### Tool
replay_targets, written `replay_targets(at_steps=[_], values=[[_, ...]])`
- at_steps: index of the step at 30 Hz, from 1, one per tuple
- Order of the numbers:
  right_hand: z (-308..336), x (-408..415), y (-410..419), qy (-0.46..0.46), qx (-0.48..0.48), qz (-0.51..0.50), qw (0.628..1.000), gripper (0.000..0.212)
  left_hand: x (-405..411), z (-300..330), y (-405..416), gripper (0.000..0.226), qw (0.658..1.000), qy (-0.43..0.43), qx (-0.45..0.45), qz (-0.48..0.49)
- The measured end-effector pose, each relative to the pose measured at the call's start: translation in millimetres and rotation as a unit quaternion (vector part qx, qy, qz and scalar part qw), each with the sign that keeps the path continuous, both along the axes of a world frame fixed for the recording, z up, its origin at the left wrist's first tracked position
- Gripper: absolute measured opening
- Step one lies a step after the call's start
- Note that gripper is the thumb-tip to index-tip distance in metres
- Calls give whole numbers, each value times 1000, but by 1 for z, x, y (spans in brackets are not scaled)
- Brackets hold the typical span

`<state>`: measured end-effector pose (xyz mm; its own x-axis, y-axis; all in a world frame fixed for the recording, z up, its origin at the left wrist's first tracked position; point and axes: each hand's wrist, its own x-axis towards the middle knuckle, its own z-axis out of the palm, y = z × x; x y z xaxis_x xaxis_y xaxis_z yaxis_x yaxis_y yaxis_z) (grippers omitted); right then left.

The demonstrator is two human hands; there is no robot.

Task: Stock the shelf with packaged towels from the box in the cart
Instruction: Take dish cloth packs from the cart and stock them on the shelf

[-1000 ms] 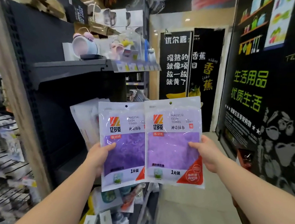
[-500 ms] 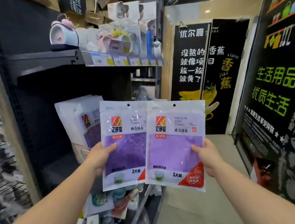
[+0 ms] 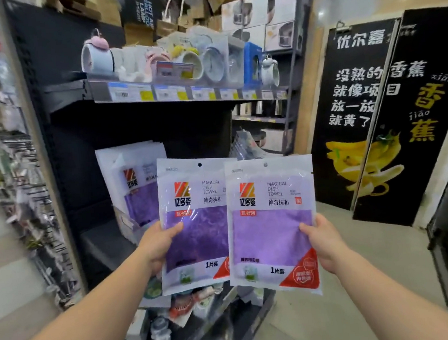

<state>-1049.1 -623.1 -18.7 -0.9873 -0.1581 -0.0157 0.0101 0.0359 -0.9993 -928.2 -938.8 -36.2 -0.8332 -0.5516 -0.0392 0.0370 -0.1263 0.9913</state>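
Note:
I hold two packaged purple dish towels upright in front of a black shelf unit. My left hand [image 3: 157, 244] grips the left packet [image 3: 195, 226] at its left edge, thumb on the front. My right hand [image 3: 325, 239] grips the right packet [image 3: 272, 228] at its right edge; this packet overlaps the left one slightly. Behind them, a stack of the same towel packets [image 3: 134, 183] stands on the dark shelf [image 3: 102, 243]. The cart and box are out of view.
An upper shelf [image 3: 183, 92] carries alarm clocks and boxed goods. A lower shelf [image 3: 192, 316] holds small packaged items. Black banana posters [image 3: 391, 117] stand at the right beyond a bare floor aisle [image 3: 362, 279]. A blurred rack [image 3: 16, 188] lines the left.
The view has swung left and moved closer to the shelf. Both hands keep their hold on the packets, which now sit lower and further right in the view.

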Motion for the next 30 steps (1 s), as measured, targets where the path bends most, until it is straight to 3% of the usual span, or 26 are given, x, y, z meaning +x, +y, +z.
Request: replay_targets(at_steps=[8,15,22,30], values=[[0,-31,-60,-3,-39,60,997,25,9,16,-32,14,998,13,11,65],[12,-68,-126,26,-12,128,991,30,11,9,-97,12,991,25,27,130],[36,-89,-180,27,-27,116,992,20,37,22,-151,9,980,29,39,193],[38,-111,-243,46,-41,124,990,20,78,25,-175,23,967,35,54,247]])
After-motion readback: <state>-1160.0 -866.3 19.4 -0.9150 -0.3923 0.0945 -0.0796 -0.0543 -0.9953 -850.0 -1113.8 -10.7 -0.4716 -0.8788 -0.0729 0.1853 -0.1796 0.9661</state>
